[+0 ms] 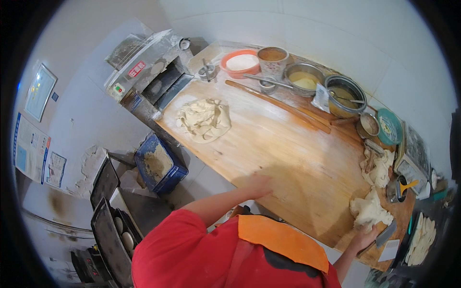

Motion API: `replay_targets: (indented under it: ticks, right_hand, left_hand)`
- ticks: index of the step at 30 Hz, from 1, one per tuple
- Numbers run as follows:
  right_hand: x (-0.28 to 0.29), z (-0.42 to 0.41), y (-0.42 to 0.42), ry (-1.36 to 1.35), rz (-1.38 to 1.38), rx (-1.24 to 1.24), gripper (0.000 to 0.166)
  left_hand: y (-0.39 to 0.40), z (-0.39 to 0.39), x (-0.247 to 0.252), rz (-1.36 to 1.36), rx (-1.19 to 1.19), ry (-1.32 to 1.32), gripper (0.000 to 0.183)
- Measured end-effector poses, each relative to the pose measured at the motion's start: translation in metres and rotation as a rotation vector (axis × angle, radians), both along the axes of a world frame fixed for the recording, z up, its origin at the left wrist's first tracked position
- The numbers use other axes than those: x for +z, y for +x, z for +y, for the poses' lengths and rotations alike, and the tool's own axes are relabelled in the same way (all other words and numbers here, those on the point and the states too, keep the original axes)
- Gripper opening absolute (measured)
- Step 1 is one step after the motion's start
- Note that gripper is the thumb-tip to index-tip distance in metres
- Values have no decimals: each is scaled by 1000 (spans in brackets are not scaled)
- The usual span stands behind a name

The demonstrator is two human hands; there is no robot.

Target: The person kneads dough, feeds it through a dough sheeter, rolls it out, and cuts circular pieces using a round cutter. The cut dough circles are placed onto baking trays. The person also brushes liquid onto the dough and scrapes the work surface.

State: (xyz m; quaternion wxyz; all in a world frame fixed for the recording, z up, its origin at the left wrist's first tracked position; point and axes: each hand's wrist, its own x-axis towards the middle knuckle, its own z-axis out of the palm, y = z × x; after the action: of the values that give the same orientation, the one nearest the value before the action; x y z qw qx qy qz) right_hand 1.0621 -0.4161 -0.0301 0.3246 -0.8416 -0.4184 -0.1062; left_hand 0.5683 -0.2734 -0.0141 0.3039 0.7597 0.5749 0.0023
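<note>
My left hand (260, 185) is over the near side of a wooden worktable (288, 151), blurred, with nothing visible in it. At the table's right end my right hand (364, 238) is beside a crumpled whitish mass (371, 210), cloth or dough, and a knife (386, 234) with a broad grey blade. A tan thing shows at my fingers; whether I grip it or the knife is hidden. A large, loosely folded heap of pale dough (203, 120) lies toward the table's far left, on a floured patch.
A dough-rolling machine (155, 68) stands at the left end. Along the wall are an orange basin of flour (240, 64), a steel bowl (304, 79), a pot (345, 96) and a long rolling pin (277, 104). A blue bin (162, 165) and baking trays (108, 230) stand below left.
</note>
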Motion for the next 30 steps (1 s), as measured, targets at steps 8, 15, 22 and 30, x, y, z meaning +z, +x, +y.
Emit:
replay_targets:
  ticks: [8, 15, 22, 30]
  right_hand:
    - [49, 152, -328, -28, 391, 697, 36]
    - [59, 265, -579, -255, 572, 1196, 73]
    - [48, 379, -701, -294, 85, 1324, 86]
    - [30, 439, -728, -389, 156, 1416, 63]
  left_hand:
    - [-215, -74, 25, -363, 526, 124, 56]
    - [-343, -63, 62, -277, 528, 291, 63]
    - [-386, 58, 119, -6, 143, 554, 80]
    - [-372, 206, 72, 86, -91, 549, 94]
